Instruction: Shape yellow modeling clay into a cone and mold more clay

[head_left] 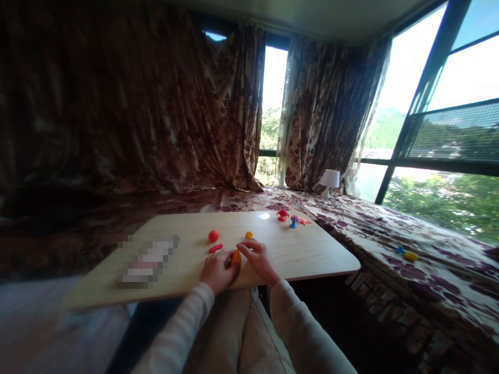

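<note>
A small orange piece that looks like modelling clay [236, 257] stands between my hands, near the front edge of the table. My left hand [219, 271] is closed on its lower part, thumb and fingers on either side. The fingertips of my right hand [256, 259] pinch its upper tip. Just beyond my left fingers lies a short pink-red roll [215, 248]. Farther off, an orange-red ball [213, 236] rests on the tabletop. A small yellow lump [249, 235] sits just past my right fingertips.
On the far right of the pale table [312, 254] are a red figure [283, 215], a blue figure [293, 222] and a pink star-like shape [303, 221]. A blurred-out flat object [150, 261] lies at left. Beyond stands a white lamp [329, 179]; a yellow piece [410, 256] lies on the flowered cover.
</note>
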Demonstrator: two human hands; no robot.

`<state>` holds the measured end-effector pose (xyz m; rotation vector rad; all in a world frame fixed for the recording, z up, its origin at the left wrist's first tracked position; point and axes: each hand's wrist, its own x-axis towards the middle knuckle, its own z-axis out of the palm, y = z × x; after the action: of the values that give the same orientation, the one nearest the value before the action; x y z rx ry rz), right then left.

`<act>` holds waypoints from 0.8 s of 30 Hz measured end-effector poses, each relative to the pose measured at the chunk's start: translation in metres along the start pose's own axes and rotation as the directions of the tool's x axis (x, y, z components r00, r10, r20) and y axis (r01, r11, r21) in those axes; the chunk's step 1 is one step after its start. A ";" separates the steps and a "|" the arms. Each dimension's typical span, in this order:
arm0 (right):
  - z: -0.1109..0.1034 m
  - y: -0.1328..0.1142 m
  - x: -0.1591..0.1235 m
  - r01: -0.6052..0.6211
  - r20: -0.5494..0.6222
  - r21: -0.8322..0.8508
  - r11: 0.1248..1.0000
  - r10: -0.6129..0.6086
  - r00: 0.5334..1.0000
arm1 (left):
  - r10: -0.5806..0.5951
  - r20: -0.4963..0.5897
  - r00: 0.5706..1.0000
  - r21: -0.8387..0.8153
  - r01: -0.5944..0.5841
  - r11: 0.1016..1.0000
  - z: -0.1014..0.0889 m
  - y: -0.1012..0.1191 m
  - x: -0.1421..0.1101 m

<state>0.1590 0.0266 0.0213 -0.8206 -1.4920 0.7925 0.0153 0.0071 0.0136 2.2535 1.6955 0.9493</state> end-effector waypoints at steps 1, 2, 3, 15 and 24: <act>0.001 0.000 0.001 0.001 0.002 0.002 1.000 -0.002 1.000 | 0.002 0.002 1.000 0.000 -0.002 1.000 0.000 0.000 0.000; 0.001 -0.001 0.001 0.002 0.003 0.003 1.000 -0.002 1.000 | 0.003 0.003 1.000 -0.001 -0.003 1.000 -0.001 0.001 0.000; 0.001 -0.001 0.002 0.000 0.004 0.002 1.000 0.000 1.000 | 0.003 0.003 1.000 -0.003 -0.003 1.000 -0.001 0.001 0.000; 0.000 -0.001 -0.005 -0.058 0.019 -0.006 0.998 0.058 0.998 | -0.031 -0.018 0.999 -0.026 0.030 0.999 0.001 -0.001 -0.001; 0.003 0.003 -0.006 -0.068 0.034 -0.007 0.998 0.068 0.997 | -0.022 -0.012 1.000 -0.022 0.021 1.000 0.000 0.001 -0.001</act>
<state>0.1564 0.0226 0.0156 -0.8704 -1.5040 0.8569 0.0158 0.0062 0.0134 2.2155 1.7018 0.9743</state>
